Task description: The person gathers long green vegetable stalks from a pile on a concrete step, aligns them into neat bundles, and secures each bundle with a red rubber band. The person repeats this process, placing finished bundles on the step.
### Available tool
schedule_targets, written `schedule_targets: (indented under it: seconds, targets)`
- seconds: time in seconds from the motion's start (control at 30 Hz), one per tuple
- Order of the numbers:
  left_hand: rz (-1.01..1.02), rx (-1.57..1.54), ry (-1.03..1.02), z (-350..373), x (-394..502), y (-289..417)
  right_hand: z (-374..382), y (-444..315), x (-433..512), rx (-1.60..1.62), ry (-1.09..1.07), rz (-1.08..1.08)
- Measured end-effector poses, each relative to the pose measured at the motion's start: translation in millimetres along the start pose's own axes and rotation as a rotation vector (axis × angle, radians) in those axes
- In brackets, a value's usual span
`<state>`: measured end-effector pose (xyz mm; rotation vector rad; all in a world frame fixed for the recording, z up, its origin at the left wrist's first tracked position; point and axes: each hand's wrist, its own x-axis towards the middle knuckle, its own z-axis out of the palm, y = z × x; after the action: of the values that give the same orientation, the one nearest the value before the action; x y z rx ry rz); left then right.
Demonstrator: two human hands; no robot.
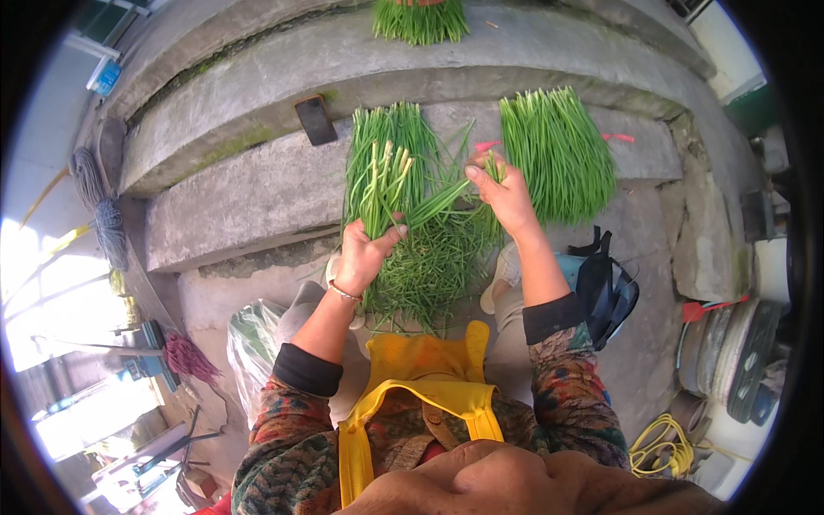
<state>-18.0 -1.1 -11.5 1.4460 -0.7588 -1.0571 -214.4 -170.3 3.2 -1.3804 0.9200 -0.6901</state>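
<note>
A small bunch of green chive-like stalks point(384, 187) with pale cut ends upward is in my left hand point(370, 251). My right hand point(505, 193) pinches a few stalks by their pale ends. Long green leaves point(441, 205) stretch between the two hands. Behind my left hand a larger bundle point(393, 125) lies on the concrete step. A thick, even bundle point(557, 154) lies to the right of my right hand, with a red strip point(621, 138) showing beside it. Below both hands, loose green trimmings point(428, 270) are heaped between my shoes.
A smartphone point(315, 120) rests on the step point(244, 193). Another bundle point(421, 22) sits on a higher step. A clear plastic bag point(251, 347) stands by my left leg, and a black-and-blue bag point(605, 290) by my right. A mop point(187, 357) lies at left, a yellow cable point(663, 447) at lower right.
</note>
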Motion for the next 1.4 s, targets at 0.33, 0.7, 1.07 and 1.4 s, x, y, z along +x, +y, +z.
schedule_targets:
  seconds: [0.33, 0.7, 1.07, 1.4]
  targets:
    - [-0.211, -0.447, -0.170, -7.9, -0.5, 14.6, 4.7, -19.4, -12.8, 0.356, -0.142, 0.124]
    - [-0.256, -0.438, -0.172, -11.0, 2.8, 13.3, -39.9, -15.1, -4.8, 0.717, -0.247, -0.044]
    - [-0.253, -0.415, -0.318, 0.6, 3.1, 4.6, 27.9, -20.1, -17.3, 0.331, -0.063, 0.141]
    - [-0.239, -0.452, -0.159, -1.0, 2.9, 5.4, 1.2, -22.6, -15.9, 0.639, -0.142, 0.041]
